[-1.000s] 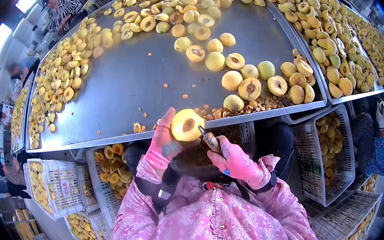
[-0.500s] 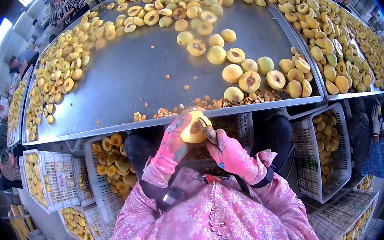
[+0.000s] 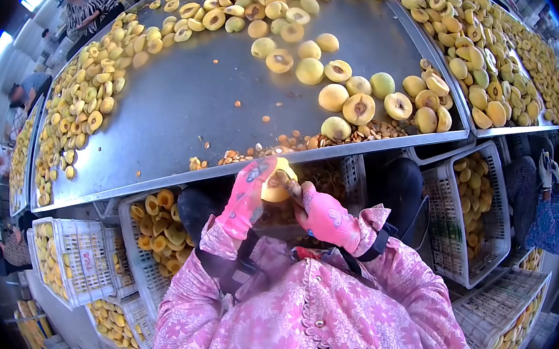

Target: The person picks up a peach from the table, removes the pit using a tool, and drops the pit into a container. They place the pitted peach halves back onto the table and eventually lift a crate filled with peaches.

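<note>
In front of the table edge, my left hand (image 3: pixel 246 195) in a pink glove is closed round a yellow peach half (image 3: pixel 277 186), its cut face turned to the right. My right hand (image 3: pixel 330 218), also pink-gloved with bare fingertips, grips a small dark pitting tool (image 3: pixel 294 191). The tool's working end is at the hollow of the peach half; its tip is hidden there. Just beyond my hands, loose brown pits (image 3: pixel 255 150) lie along the metal table's near edge. Several peach halves (image 3: pixel 358 108) rest to the right of them.
The metal table (image 3: pixel 178 107) carries more peach halves at its left and far sides. Crates of halves stand below it, one crate (image 3: pixel 163 283) at left and another crate (image 3: pixel 470 277) at right. A co-worker's gloved hands (image 3: pixel 549 172) show at far right.
The peach half has turned and come slightly left in my left hand. The tool has moved from the fruit's upper edge down into its hollow. The view has shifted a little.
</note>
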A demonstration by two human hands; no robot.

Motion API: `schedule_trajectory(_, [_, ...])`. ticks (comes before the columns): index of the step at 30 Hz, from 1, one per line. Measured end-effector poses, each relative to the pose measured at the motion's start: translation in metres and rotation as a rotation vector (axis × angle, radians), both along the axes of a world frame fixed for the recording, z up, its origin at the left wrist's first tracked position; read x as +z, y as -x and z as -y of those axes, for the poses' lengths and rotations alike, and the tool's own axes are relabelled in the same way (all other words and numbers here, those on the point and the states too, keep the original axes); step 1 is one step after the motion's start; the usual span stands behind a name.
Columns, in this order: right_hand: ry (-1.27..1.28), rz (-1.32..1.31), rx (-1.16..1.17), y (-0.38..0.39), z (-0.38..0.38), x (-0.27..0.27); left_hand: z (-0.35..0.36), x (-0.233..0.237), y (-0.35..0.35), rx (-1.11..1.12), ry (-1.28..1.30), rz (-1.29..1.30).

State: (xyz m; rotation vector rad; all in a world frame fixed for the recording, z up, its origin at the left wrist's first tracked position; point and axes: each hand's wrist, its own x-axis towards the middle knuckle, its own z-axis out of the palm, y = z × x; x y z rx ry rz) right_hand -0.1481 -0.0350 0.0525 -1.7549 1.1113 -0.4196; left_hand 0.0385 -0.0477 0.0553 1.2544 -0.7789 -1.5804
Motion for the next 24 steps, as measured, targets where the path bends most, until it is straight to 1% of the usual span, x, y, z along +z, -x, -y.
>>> schedule_trajectory(3, [-0.071, -0.060, 0.014, -0.003, 0.004, -0.003, 0.000, -0.006, 0.003, 0.029, 0.081, 0.096])
schedule_trajectory(5, [-0.091, -0.048, 0.026, -0.002, 0.004, -0.006, -0.002, -0.011, 0.005, 0.079, 0.108, 0.080])
schedule_trajectory(6, [-0.089, -0.011, 0.033, -0.002, 0.004, -0.006, -0.002, -0.013, 0.006, 0.105, 0.122, 0.071])
schedule_trajectory(9, [-0.030, 0.158, 0.031, -0.004, 0.003, -0.015, 0.000, -0.021, 0.002, 0.097, 0.051, 0.049])
schedule_trajectory(11, [-0.203, 0.200, -0.036, -0.007, 0.003, -0.014, 0.000, -0.020, 0.003, 0.104, 0.032, 0.112])
schedule_trajectory(13, [-0.604, 0.147, -0.159, -0.009, 0.007, -0.007, 0.002, -0.019, 0.004, 0.119, 0.030, 0.141])
schedule_trajectory(15, [-0.620, 0.127, -0.109, -0.007, 0.015, -0.004, 0.002, -0.021, 0.004, 0.143, 0.041, 0.135])
schedule_trajectory(17, [-0.391, 0.074, -0.002, -0.006, 0.015, -0.013, 0.001, -0.022, 0.002, 0.117, 0.039, 0.144])
schedule_trajectory(18, [-0.150, 0.031, 0.078, -0.005, 0.014, -0.027, 0.001, -0.022, 0.001, 0.103, 0.040, 0.148])
schedule_trajectory(19, [0.092, -0.013, 0.156, -0.006, 0.013, -0.026, 0.001, -0.021, 0.002, 0.101, 0.031, 0.138])
schedule_trajectory(21, [0.017, -0.094, 0.160, -0.004, 0.017, -0.020, 0.001, -0.018, 0.002, 0.097, 0.014, 0.119])
schedule_trajectory(23, [-0.092, -0.157, 0.155, -0.004, 0.020, -0.003, 0.001, -0.018, 0.003, 0.116, 0.036, 0.156])
schedule_trajectory(24, [-0.043, -0.189, 0.214, -0.003, 0.020, -0.006, 0.000, -0.018, 0.004, 0.126, 0.046, 0.174])
